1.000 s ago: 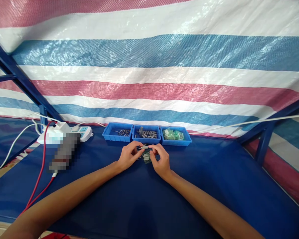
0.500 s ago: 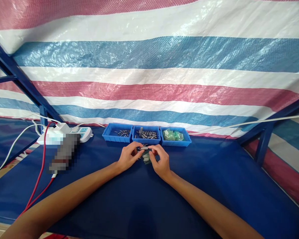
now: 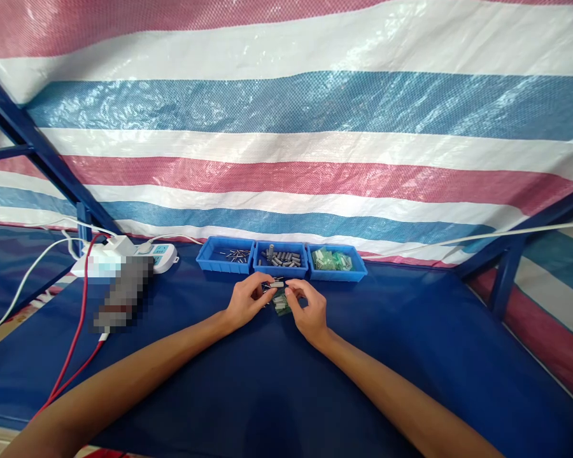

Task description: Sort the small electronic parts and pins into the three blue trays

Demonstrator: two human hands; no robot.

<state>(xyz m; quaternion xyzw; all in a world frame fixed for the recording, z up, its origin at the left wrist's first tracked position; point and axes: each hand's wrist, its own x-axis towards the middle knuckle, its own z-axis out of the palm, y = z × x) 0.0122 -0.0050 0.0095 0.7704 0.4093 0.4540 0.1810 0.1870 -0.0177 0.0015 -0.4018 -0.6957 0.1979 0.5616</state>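
My left hand [image 3: 249,300] is closed in a pinch, thumb and forefinger on a small grey metal cylinder [image 3: 277,284]. Just off the cylinder's right end is my right hand [image 3: 309,313], its thumb and forefinger drawn together; whatever may be between those fingertips is too small to make out. Beneath the fingers a small clear greenish plastic bag [image 3: 281,304] with pale pieces in it lies on the blue table [image 3: 272,375]. A few thin pins are partly hidden by my left fingers.
Three blue bins stand in a row behind my hands: one with thin pins [image 3: 224,266], one with metal cylinders [image 3: 281,268], one with green-tinted bags [image 3: 337,275]. A white power strip [image 3: 165,257], a blurred dark object [image 3: 124,292] and a red cable [image 3: 83,312] lie left.
My right fingertips have shifted slightly right, leaving a small gap to the cylinder's end. My left hand has hardly moved and still holds the cylinder.
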